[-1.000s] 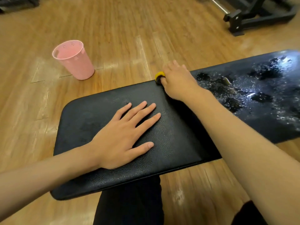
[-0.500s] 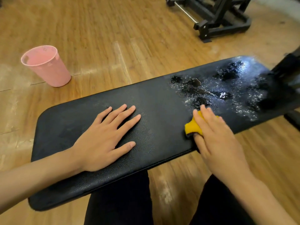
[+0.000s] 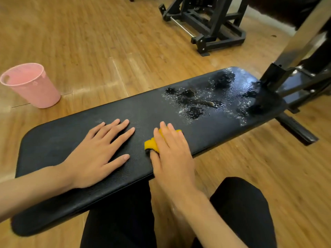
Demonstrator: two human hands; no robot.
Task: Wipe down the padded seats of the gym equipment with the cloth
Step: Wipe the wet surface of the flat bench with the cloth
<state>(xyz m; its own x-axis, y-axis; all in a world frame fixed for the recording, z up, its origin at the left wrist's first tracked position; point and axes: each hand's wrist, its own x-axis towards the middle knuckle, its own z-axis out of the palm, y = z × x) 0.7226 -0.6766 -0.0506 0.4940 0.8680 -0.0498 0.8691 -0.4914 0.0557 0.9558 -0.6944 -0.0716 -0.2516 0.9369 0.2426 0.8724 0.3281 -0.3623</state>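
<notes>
The yellow cloth (image 3: 151, 144) lies on the black bench pad (image 3: 53, 144), near the pad's front edge and about midway along it. The right hand (image 3: 172, 154) grasps it: the fingers (image 3: 163, 135) lie over its top and the thumb is tucked against its near side, so only its left corner and a strip at the fingertips show. The left hand (image 3: 96, 154) rests flat on the pad just left of the cloth, fingers spread, gripping nothing. Soapy foam (image 3: 195, 104) covers the pad's right end. A pink bucket (image 3: 35, 92) stands upright on the wooden floor (image 3: 89, 42) beyond the pad's left end; I cannot tell what it holds. A black machine frame (image 3: 211, 24) stands well beyond the pad's right half.
</notes>
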